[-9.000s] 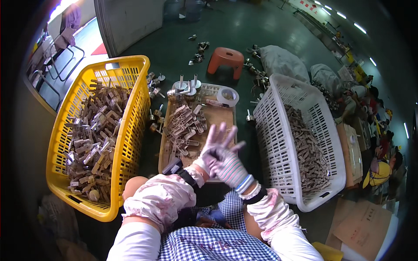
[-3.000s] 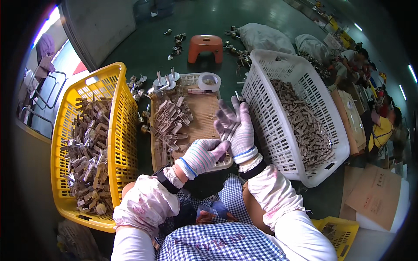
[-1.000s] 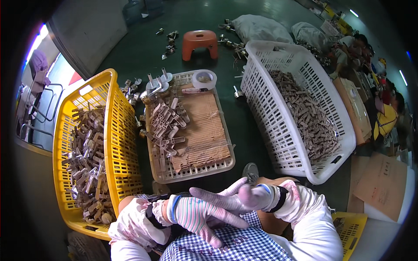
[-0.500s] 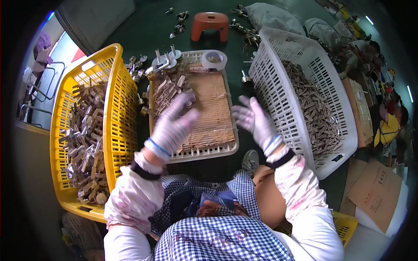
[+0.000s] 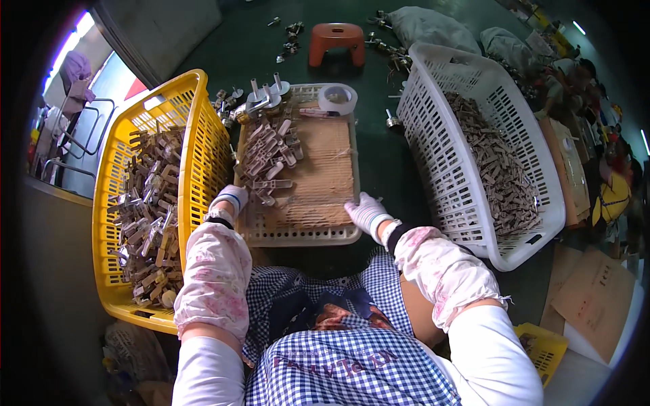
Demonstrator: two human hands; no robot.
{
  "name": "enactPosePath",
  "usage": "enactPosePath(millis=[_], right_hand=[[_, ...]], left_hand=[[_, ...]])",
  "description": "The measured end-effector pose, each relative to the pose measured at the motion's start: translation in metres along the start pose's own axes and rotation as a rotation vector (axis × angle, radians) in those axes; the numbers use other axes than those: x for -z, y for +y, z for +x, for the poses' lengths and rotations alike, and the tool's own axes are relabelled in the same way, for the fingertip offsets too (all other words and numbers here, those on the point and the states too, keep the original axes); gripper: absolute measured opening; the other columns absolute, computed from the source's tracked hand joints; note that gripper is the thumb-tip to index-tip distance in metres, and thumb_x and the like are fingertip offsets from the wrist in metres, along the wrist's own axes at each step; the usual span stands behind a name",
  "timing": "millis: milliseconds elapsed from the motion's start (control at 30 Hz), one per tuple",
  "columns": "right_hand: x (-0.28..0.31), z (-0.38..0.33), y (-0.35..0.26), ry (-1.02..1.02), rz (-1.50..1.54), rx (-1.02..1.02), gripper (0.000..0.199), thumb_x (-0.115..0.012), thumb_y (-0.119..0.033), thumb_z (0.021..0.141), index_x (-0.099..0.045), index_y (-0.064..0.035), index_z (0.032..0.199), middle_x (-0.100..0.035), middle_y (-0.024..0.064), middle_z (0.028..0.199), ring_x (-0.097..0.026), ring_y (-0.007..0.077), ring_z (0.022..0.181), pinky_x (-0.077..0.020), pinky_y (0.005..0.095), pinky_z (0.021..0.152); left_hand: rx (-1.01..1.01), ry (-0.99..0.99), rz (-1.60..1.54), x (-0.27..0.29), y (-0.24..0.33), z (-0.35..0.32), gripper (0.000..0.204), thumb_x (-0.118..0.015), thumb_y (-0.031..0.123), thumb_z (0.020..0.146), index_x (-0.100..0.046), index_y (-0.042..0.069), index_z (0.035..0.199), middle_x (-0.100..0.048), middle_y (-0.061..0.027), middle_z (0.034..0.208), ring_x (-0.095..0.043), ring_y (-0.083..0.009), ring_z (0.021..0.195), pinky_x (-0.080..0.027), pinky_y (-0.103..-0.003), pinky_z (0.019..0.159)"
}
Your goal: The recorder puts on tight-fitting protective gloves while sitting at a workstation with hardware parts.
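Observation:
A pale plastic tray (image 5: 298, 240) stands in front of me, its top covered by ribbed brown cardboard (image 5: 325, 162). My left hand (image 5: 232, 197), in a striped white glove, grips the tray's left edge, with its fingers partly hidden. Around the right edge, near the front corner, my right hand (image 5: 367, 211) is closed in a similar glove. A loose pile of slim greyish metal pieces (image 5: 271, 149) lies on the left half of the cardboard. Behind the pile are metal discs with upright stems (image 5: 267, 95) and a round clear container (image 5: 337, 99).
A yellow basket (image 5: 193, 169) filled with metal parts stands at the left. At the right is a white basket (image 5: 447, 183) heaped with small pieces. An orange stool (image 5: 336, 42), loose metal parts (image 5: 292, 37) and grey sacks (image 5: 433, 30) are on the floor beyond.
Both hands, raised and open over the tray before, have come down to its two side edges and closed there. Metal pieces now lie farther forward on the cardboard.

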State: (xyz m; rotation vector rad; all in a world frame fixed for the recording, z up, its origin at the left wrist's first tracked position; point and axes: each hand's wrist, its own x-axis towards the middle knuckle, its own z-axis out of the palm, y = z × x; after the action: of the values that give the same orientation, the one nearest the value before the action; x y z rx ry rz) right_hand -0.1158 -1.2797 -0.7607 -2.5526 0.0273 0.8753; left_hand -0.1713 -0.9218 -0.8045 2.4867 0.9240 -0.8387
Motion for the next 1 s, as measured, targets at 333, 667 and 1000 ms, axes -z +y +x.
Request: enactPosePath(millis=[333, 667, 1000], right_hand=[[0.0, -0.045, -0.064, -0.147, -0.122, 0.086, 0.068, -0.067, -0.051, 0.086, -0.055, 0.0, 0.13, -0.059, 0.023, 0.131, -0.057, 0.0358, 0.124, -0.0455, 0.0413, 0.104], [0.036, -0.025, -0.062, -0.248, -0.553, 0.216, 0.063, -0.044, -0.055, 0.097, -0.068, 0.0, 0.116, -0.065, 0.0199, 0.124, -0.061, 0.0345, 0.118, -0.0468, 0.0417, 0.102], [0.071, -0.041, -0.084, -0.133, 0.652, 0.671, 0.034, -0.062, -0.029, 0.099, -0.069, 0.0018, 0.111, -0.074, 0.0075, 0.099, -0.066, 0.0117, 0.094, -0.0524, 0.027, 0.086]], left_hand=[[0.205, 0.066, 0.109, 0.045, -0.053, -0.071, 0.034, -0.05, 0.026, 0.095, -0.071, 0.009, 0.116, -0.066, -0.0185, 0.122, -0.061, -0.0322, 0.12, -0.052, -0.041, 0.095], [-0.205, 0.327, 0.214, 0.104, 0.045, -0.16, 0.03, -0.056, 0.021, 0.085, -0.073, 0.007, 0.106, -0.065, -0.0226, 0.121, -0.063, -0.0359, 0.112, -0.05, -0.04, 0.098], [-1.002, 0.595, -0.317, 0.082, 0.062, -0.181, 0.035, -0.064, 0.004, 0.083, -0.068, 0.006, 0.117, -0.06, -0.0198, 0.132, -0.064, -0.0378, 0.109, -0.053, -0.04, 0.092]])
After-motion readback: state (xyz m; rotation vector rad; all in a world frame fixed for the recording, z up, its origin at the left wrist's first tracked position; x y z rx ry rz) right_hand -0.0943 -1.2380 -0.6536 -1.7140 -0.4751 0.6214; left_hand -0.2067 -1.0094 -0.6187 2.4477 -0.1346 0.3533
